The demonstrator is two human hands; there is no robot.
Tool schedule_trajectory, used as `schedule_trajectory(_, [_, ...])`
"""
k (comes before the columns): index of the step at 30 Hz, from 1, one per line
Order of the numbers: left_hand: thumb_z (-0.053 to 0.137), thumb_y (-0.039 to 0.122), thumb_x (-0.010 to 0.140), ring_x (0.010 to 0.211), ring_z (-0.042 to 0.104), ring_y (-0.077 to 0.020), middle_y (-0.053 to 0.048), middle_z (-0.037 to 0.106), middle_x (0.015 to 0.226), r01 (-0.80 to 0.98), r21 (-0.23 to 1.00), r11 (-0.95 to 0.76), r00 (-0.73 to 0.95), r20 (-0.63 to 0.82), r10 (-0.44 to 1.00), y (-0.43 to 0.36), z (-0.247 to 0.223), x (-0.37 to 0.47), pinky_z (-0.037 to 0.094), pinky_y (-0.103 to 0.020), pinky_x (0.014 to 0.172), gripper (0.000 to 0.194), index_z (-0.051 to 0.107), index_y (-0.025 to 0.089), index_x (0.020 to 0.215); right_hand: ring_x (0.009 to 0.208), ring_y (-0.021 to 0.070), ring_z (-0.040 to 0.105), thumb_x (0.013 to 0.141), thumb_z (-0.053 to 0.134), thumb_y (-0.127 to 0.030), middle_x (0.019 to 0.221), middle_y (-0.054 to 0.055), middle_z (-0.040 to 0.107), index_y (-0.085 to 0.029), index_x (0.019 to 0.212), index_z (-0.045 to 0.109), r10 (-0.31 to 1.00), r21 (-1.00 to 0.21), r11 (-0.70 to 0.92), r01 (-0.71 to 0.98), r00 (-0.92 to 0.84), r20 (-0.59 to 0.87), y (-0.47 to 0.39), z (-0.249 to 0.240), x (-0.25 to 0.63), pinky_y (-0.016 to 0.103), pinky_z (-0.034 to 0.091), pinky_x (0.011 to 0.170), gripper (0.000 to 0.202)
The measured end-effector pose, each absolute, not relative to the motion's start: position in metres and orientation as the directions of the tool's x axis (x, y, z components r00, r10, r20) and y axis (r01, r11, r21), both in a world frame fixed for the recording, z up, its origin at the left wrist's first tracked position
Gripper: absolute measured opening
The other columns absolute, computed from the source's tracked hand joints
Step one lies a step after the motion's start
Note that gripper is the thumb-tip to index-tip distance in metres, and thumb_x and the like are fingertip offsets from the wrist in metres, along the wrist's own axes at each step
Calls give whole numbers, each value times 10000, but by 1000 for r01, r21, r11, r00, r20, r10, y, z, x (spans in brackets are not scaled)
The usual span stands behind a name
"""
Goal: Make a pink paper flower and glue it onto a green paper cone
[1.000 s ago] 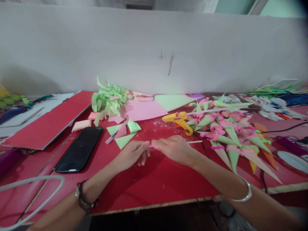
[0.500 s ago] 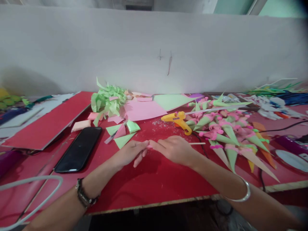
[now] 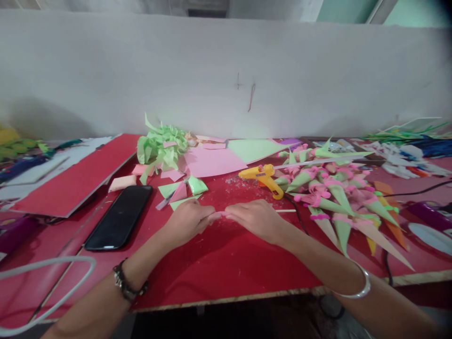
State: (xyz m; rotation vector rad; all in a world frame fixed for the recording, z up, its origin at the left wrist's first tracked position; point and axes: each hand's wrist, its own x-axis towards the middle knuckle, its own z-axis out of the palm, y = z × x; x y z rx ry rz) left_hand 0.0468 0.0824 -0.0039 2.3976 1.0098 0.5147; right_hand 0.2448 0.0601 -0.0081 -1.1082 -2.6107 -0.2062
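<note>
Over the red table, my left hand [image 3: 190, 219] is closed with its fingertips pinching one end of a small pink paper piece [image 3: 221, 213]. My right hand [image 3: 256, 219] grips the other end, its fingers pressed together, and a thin pale stick [image 3: 286, 211] shows past its far side. Most of the pink piece is hidden by my fingers. Just beyond my right hand lies a yellow glue gun [image 3: 264, 177]. Green and pink paper scraps [image 3: 180, 192] lie behind my left hand, by a small green packet [image 3: 197, 185].
Several green and pink paper cones [image 3: 339, 195] are heaped at the right. A black phone [image 3: 120, 219] lies left of my hands. Crumpled green paper [image 3: 164, 143] and flat pink paper [image 3: 212, 161] lie at the back. A white tube [image 3: 88, 270] loops at the front left.
My left hand has turned over and closed, its lower fingers now curled in. My hands have drawn slightly apart along the pink paper piece. The view has shifted a little.
</note>
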Motion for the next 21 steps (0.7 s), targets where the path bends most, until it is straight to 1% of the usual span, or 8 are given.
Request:
schedule_trajectory(2, [330, 413, 853, 433, 449, -90, 29, 462, 403, 512, 702, -495, 660, 47, 750, 81, -5, 47, 325, -206, 524, 413, 481, 167, 557, 658, 114, 582, 911, 301, -300, 743, 24, 659, -174, 858, 585, 670, 6, 701, 713, -661, 337, 60, -7, 246, 212, 284, 525, 315])
schedule_trajectory(5, [300, 463, 843, 323, 370, -64, 59, 389, 333, 418, 890, -183, 627, -137, 767, 77, -6, 51, 286, -186, 414, 446, 433, 168, 536, 631, 105, 564, 902, 333, -277, 706, 25, 649, -173, 846, 589, 657, 13, 707, 707, -663, 359, 59, -5, 248, 206, 282, 525, 283])
schedule_trajectory(9, [351, 474, 812, 275, 277, -51, 85, 283, 281, 274, 954, 120, 630, -273, 727, 75, -7, 56, 216, -180, 352, 427, 373, 176, 506, 524, 100, 516, 885, 352, -207, 587, 8, 601, -159, 752, 573, 624, 131, 695, 707, -684, 377, 57, -3, 249, 226, 243, 482, 263])
schedule_trajectory(12, [381, 465, 796, 269, 250, -48, 93, 253, 276, 219, 956, 195, 644, -292, 707, 77, -8, 57, 206, -182, 346, 408, 346, 182, 504, 499, 107, 505, 873, 348, -155, 562, 5, 583, -150, 764, 568, 587, 223, 689, 689, -712, 385, 56, -2, 248, 242, 222, 467, 245])
schedule_trajectory(14, [370, 464, 803, 277, 268, -52, 87, 285, 286, 247, 956, 157, 640, -283, 714, 79, -8, 56, 220, -185, 356, 406, 361, 180, 513, 527, 112, 527, 878, 341, -161, 591, 11, 598, -145, 803, 571, 596, 216, 688, 693, -709, 378, 55, -2, 246, 239, 234, 474, 243])
schedule_trajectory(17, [331, 453, 829, 335, 347, -65, 62, 380, 334, 378, 925, -45, 622, -218, 752, 81, -5, 53, 290, -190, 419, 412, 454, 167, 560, 613, 123, 578, 899, 328, -243, 691, 23, 643, -156, 837, 578, 672, 81, 672, 736, -652, 351, 56, -6, 244, 225, 274, 501, 272])
schedule_trajectory(19, [331, 432, 836, 413, 419, -82, 39, 454, 405, 491, 831, -260, 588, -96, 803, 84, -2, 49, 327, -200, 485, 399, 515, 163, 605, 674, 130, 601, 904, 314, -306, 766, 29, 663, -170, 875, 587, 731, -42, 640, 767, -592, 339, 59, -8, 243, 218, 310, 532, 306])
schedule_trajectory(21, [383, 415, 817, 529, 489, -111, 10, 548, 546, 618, 644, -452, 522, 94, 848, 89, 1, 43, 345, -215, 548, 334, 557, 170, 671, 706, 135, 611, 900, 314, -338, 801, 31, 671, -188, 923, 594, 780, -132, 598, 791, -537, 321, 63, -10, 245, 215, 340, 562, 319])
